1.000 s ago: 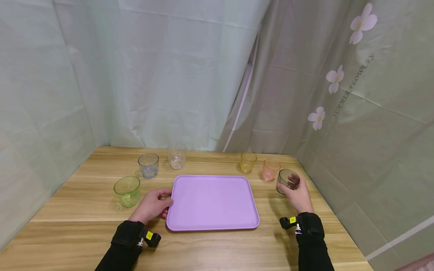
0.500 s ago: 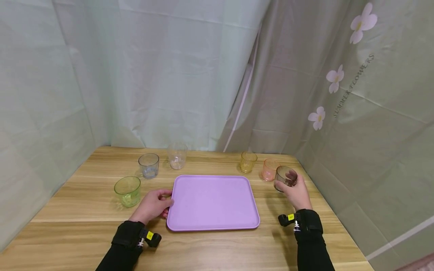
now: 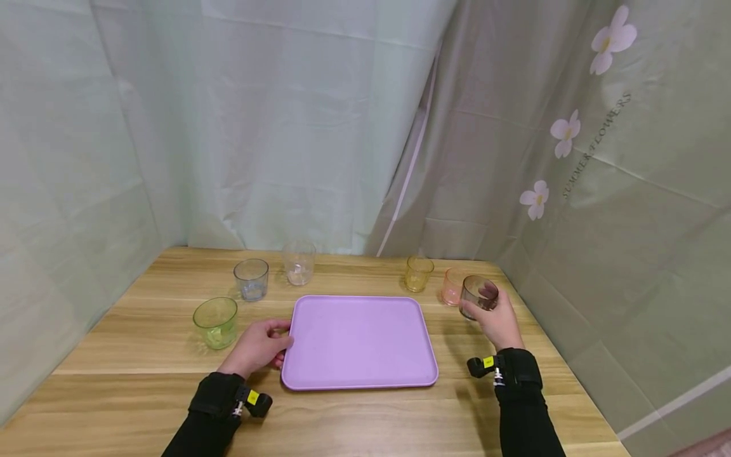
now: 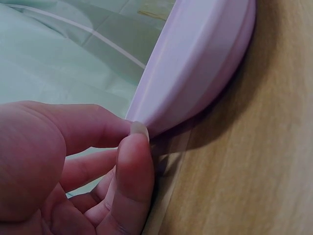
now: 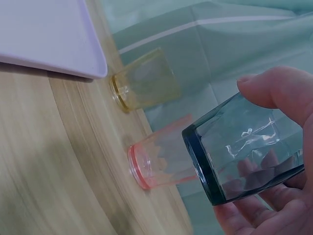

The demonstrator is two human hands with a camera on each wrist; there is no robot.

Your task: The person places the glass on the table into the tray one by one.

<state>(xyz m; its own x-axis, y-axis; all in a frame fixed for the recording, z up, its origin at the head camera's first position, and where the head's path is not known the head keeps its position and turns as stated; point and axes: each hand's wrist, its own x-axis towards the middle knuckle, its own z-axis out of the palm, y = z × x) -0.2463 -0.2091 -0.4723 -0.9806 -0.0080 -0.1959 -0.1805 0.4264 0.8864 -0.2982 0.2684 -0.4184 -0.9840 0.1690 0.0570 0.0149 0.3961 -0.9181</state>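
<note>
My right hand [image 3: 502, 325] grips a smoky dark glass tumbler [image 3: 471, 293], thumb on one side and fingers round the other. In the right wrist view that tumbler [image 5: 234, 152] is held off the wooden table, its thick base toward the table. A pink glass [image 5: 159, 159] stands close by it, partly overlapped by it in the head view. My left hand [image 3: 258, 348] is at the left side of a purple rectangular tray [image 3: 360, 343]. Up close in the left wrist view, thumb and fingertips pinch the tray's rim [image 4: 171, 83], while the tray lies flat on the table.
A yellow glass [image 3: 419, 274] stands behind the tray's right corner. On the left side are a green glass [image 3: 217, 327], a blue-grey glass [image 3: 252, 282] and a clear glass [image 3: 299, 266]. Curtains [image 3: 285, 127] hang along the back and sides of the table [image 3: 354, 422].
My right hand has moved slightly left and away from me with the dark tumbler, which now covers more of the pink glass. The left hand and tray have stayed in place.
</note>
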